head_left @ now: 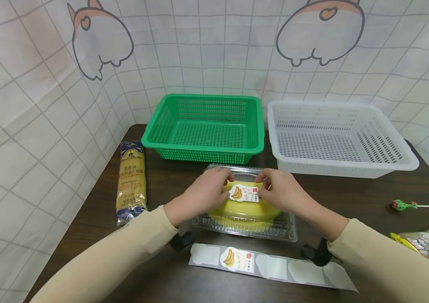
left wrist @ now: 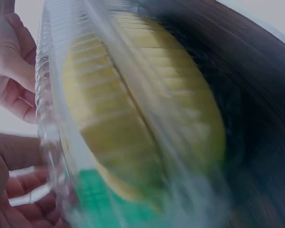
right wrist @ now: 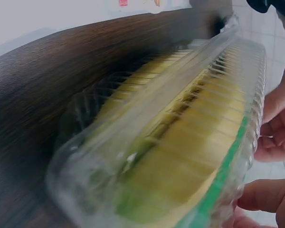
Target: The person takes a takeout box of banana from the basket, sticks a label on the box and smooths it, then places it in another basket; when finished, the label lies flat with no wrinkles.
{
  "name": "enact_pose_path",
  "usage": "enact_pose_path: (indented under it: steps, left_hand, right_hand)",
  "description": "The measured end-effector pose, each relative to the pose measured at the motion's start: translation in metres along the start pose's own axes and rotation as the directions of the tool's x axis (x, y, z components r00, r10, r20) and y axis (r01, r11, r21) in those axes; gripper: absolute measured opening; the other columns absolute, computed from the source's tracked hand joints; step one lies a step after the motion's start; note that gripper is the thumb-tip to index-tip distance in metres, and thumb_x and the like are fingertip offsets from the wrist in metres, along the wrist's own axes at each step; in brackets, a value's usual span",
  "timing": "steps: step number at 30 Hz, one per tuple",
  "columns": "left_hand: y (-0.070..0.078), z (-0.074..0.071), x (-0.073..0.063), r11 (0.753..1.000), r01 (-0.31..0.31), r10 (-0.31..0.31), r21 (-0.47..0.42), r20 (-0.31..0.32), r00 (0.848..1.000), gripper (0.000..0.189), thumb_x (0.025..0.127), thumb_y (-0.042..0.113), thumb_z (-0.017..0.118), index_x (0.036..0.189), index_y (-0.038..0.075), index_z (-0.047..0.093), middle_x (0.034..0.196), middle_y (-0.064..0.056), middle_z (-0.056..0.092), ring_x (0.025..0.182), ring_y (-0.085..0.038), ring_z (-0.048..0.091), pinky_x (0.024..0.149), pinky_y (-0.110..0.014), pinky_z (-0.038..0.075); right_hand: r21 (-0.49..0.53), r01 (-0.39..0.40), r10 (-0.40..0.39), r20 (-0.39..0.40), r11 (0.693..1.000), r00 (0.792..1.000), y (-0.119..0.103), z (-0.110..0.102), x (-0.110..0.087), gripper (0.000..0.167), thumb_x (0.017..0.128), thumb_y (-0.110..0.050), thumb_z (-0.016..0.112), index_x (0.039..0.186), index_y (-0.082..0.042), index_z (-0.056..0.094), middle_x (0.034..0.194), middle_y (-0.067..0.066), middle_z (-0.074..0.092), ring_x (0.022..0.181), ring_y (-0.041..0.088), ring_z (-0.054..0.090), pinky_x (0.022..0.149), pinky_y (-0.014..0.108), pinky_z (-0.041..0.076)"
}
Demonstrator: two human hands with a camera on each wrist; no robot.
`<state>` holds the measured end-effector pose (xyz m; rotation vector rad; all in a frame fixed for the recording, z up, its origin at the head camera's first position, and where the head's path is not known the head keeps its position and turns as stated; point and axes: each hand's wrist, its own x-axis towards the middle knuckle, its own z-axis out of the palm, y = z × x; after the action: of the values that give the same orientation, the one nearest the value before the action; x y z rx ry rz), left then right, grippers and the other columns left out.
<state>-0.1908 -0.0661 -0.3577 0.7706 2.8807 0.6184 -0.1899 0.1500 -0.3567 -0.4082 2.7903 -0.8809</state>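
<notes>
Two bare hands, left [head_left: 206, 190] and right [head_left: 287, 190], fingers curled, thumbs at opposite side edges of a white paper label with banana print [head_left: 243, 193]; pinching or pressing, cannot tell. Label lies atop a clear, ribbed plastic box [head_left: 245, 224]. Best, likely: keep it level, press centre, smooth outward lightly; lid may flex. Green rectangular plastic basket [head_left: 203, 150] tight behind; dark wooden bench [head_left: 354, 206] offers room rightward.

Clear ribbed container [right wrist: 142, 123], slanting over a dark bench [right wrist: 23, 104] and enclosing yellow contents [right wrist: 187, 142]; hands [right wrist: 278, 126] beside its right edge; pale strip [right wrist: 80, 21] with red mark at top.
</notes>
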Motion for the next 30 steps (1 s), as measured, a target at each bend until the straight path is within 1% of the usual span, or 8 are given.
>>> enact_pose_path:
  steps: [3, 5, 8, 11, 15, 21, 26, 30]
  left_hand:
    - [-0.006, -0.001, -0.01, 0.992, -0.11, 0.109, 0.059, 0.016, 0.994, 0.04, 0.094, 0.011, 0.072, 0.132, 0.002, 0.062, 0.126, -0.014, 0.065, 0.119, -0.029, 0.059, 0.102, -0.043, 0.051]
    - [-0.01, -0.001, -0.016, 0.982, -0.164, 0.16, 0.094, 0.047, 0.986, 0.05, 0.096, 0.018, 0.072, 0.142, 0.002, 0.056, 0.138, -0.014, 0.061, 0.131, -0.031, 0.054, 0.111, -0.044, 0.046]
    - [-0.015, -0.001, -0.023, 0.967, -0.225, 0.217, 0.119, 0.079, 0.973, 0.059, 0.099, 0.026, 0.07, 0.149, 0.003, 0.049, 0.146, -0.014, 0.056, 0.139, -0.031, 0.05, 0.117, -0.044, 0.041]
    - [-0.018, 0.0, -0.025, 0.956, -0.261, 0.25, 0.135, 0.093, 0.964, 0.059, 0.101, 0.03, 0.067, 0.152, 0.006, 0.048, 0.149, -0.014, 0.055, 0.141, -0.031, 0.049, 0.118, -0.046, 0.04]
    - [-0.023, 0.001, -0.026, 0.944, -0.283, 0.27, 0.167, 0.097, 0.958, 0.057, 0.101, 0.033, 0.065, 0.151, 0.01, 0.05, 0.149, -0.013, 0.055, 0.143, -0.032, 0.047, 0.12, -0.05, 0.037]
    - [-0.027, 0.005, -0.023, 0.935, -0.292, 0.279, 0.2, 0.088, 0.956, 0.053, 0.103, 0.036, 0.061, 0.15, 0.014, 0.053, 0.146, -0.013, 0.056, 0.14, -0.033, 0.048, 0.118, -0.053, 0.037]
    - [-0.029, 0.007, -0.018, 0.925, -0.292, 0.274, 0.243, 0.105, 0.956, 0.05, 0.105, 0.039, 0.057, 0.15, 0.019, 0.054, 0.149, -0.012, 0.054, 0.14, -0.033, 0.046, 0.118, -0.054, 0.036]
    - [-0.032, 0.009, -0.018, 0.915, -0.306, 0.286, 0.265, 0.11, 0.952, 0.049, 0.106, 0.041, 0.054, 0.15, 0.019, 0.054, 0.152, -0.012, 0.052, 0.142, -0.033, 0.044, 0.119, -0.054, 0.035]
  right_hand:
    - [-0.034, 0.07, -0.07, -0.01, 0.997, 0.997, 0.002, -0.001, -0.006, 0.029, 0.093, -0.007, 0.066, 0.12, -0.001, 0.069, 0.098, 0.013, 0.07, 0.081, 0.021, 0.063, 0.065, 0.032, 0.051]
    - [-0.069, 0.128, -0.13, -0.018, 0.989, 0.991, 0.004, -0.002, -0.01, 0.034, 0.093, -0.007, 0.066, 0.126, -0.003, 0.068, 0.108, 0.016, 0.069, 0.089, 0.025, 0.067, 0.071, 0.036, 0.055]
    - [-0.131, 0.2, -0.206, -0.029, 0.971, 0.978, 0.007, -0.002, -0.016, 0.04, 0.092, -0.008, 0.069, 0.132, -0.006, 0.068, 0.122, 0.021, 0.066, 0.105, 0.035, 0.066, 0.084, 0.048, 0.057]
    - [-0.183, 0.234, -0.241, -0.016, 0.955, 0.971, 0.009, -0.001, -0.019, 0.041, 0.093, -0.013, 0.072, 0.134, -0.01, 0.068, 0.133, 0.023, 0.062, 0.122, 0.042, 0.059, 0.097, 0.058, 0.052]
    - [-0.21, 0.247, -0.253, -0.002, 0.946, 0.967, 0.011, 0.001, -0.02, 0.037, 0.094, -0.019, 0.074, 0.131, -0.012, 0.072, 0.139, 0.021, 0.061, 0.131, 0.044, 0.052, 0.105, 0.062, 0.045]
    - [-0.226, 0.262, -0.278, -0.041, 0.938, 0.96, 0.015, 0.004, -0.019, 0.03, 0.094, -0.021, 0.074, 0.123, -0.011, 0.076, 0.138, 0.021, 0.063, 0.129, 0.045, 0.052, 0.104, 0.061, 0.045]
    - [-0.256, 0.269, -0.291, -0.048, 0.928, 0.956, 0.019, 0.006, -0.018, 0.032, 0.093, -0.021, 0.075, 0.123, -0.009, 0.076, 0.136, 0.021, 0.063, 0.128, 0.045, 0.052, 0.104, 0.061, 0.045]
    - [-0.269, 0.281, -0.303, -0.044, 0.921, 0.952, 0.022, 0.006, -0.018, 0.033, 0.093, -0.021, 0.076, 0.124, -0.008, 0.075, 0.134, 0.021, 0.063, 0.127, 0.044, 0.052, 0.104, 0.061, 0.045]
